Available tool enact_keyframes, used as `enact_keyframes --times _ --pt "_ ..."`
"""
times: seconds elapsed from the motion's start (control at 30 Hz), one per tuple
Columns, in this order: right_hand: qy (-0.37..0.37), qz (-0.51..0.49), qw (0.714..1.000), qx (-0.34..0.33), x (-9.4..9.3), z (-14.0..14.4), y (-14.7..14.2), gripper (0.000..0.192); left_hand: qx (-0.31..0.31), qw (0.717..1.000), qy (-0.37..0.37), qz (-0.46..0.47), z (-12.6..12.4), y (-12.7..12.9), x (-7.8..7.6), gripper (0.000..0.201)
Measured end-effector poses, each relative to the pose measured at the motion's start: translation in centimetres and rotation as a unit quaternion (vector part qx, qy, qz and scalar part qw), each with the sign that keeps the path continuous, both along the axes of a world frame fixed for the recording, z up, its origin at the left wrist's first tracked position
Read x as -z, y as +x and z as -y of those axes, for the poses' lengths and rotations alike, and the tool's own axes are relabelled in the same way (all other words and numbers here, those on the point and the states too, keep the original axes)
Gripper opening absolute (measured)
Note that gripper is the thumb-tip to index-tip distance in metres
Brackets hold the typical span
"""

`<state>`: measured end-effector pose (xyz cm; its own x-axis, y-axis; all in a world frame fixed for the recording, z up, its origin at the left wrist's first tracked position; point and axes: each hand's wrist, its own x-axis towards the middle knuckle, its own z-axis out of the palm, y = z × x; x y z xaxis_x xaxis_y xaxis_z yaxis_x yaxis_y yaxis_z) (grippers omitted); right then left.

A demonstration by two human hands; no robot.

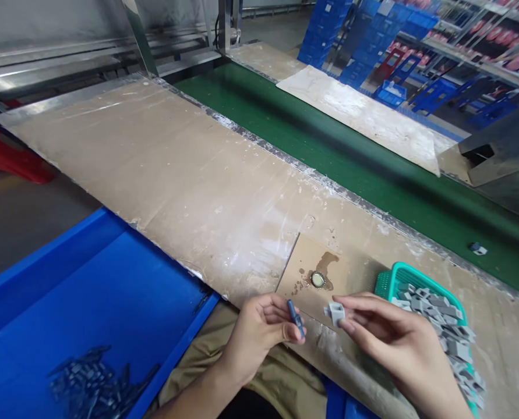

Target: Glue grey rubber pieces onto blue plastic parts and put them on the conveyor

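Between the thumb and fingers of my left hand is a small dark blue plastic part, long and narrow. My right hand pinches a small light grey plastic piece with a square opening. The two parts are close to each other but apart, above the table's front edge. Just beyond them, a bottle cap lies on a cardboard sheet with wet brown stains around it. To the right of my right hand, a green basket is heaped with more grey pieces.
On my left a blue bin holds a pile of dark blue parts. Past the worktable runs a green conveyor belt, with a small grey-and-dark part on it. Blue crates are stacked behind.
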<state>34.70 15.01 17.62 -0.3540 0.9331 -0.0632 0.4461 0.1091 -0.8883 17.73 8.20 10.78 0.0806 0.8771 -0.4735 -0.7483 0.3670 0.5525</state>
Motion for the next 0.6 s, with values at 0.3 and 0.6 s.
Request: enact_keyframes --times 0.3,0.6 --pt "-0.035 -0.013 0.999 -0.038 0.9 1.2 -0.8 0.017 -0.065 0.996 0.029 -0.051 -0.5 1.5 -1.3 0.030" --pt "0.022 0.111 0.994 -0.002 0.7 -2.9 0.1 0.020 -0.046 0.953 0.114 -0.275 -1.2 0.6 -0.9 0.037"
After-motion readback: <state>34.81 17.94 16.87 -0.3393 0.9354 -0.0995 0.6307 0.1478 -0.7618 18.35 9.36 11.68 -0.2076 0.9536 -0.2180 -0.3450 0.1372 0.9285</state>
